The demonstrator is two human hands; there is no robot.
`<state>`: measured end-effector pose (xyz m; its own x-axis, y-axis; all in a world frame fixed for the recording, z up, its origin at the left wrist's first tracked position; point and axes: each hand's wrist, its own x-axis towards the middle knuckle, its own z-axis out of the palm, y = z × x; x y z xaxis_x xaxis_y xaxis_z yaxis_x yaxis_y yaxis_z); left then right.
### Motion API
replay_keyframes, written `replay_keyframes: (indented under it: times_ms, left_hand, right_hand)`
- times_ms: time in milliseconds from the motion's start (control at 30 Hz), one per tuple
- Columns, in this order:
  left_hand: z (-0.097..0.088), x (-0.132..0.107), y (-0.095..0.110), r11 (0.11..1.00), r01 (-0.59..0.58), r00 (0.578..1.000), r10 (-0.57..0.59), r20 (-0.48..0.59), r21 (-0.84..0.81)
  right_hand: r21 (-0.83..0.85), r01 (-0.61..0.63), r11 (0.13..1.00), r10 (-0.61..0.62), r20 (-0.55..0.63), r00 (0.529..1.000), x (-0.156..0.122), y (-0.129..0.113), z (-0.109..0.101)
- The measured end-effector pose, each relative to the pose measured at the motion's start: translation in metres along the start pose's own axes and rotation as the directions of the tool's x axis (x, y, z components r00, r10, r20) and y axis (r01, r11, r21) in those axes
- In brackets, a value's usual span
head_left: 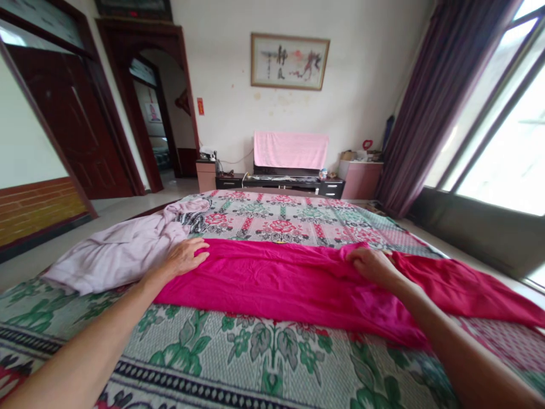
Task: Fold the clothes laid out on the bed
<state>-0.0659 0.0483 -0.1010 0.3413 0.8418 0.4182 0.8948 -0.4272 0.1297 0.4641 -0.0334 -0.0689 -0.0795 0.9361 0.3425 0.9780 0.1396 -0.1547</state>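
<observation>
A bright magenta garment (264, 278) lies in a long, folded strip across the patterned bedcover (272, 346), with wrinkles along its middle. A small yellowish mark shows at its far edge. My left hand (187, 255) rests on the garment's far left corner, fingers stretched out and slightly apart. At the other end, my right hand (370, 264) has its fingers curled round a bunched bit of the far edge. The fabric below my right wrist is looser and rumpled, and my forearm hides part of it.
A crumpled pale pink garment (123, 250) lies left of my left hand. Red cloth (468, 287) stretches off to the right. Beyond the bed stand a low black cabinet (281, 183) and a television draped with a pink towel (292, 149). A purple curtain (443, 102) hangs at the right.
</observation>
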Motion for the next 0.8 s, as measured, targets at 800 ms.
replay_keyframes:
  times_ms: [800]
  left_hand:
    - [0.037,0.008,-0.055,1.0,-0.014,0.995,0.012,0.098,0.018]
  right_hand:
    - [0.107,-0.558,0.823,0.555,0.062,0.83,0.039,0.02,0.0]
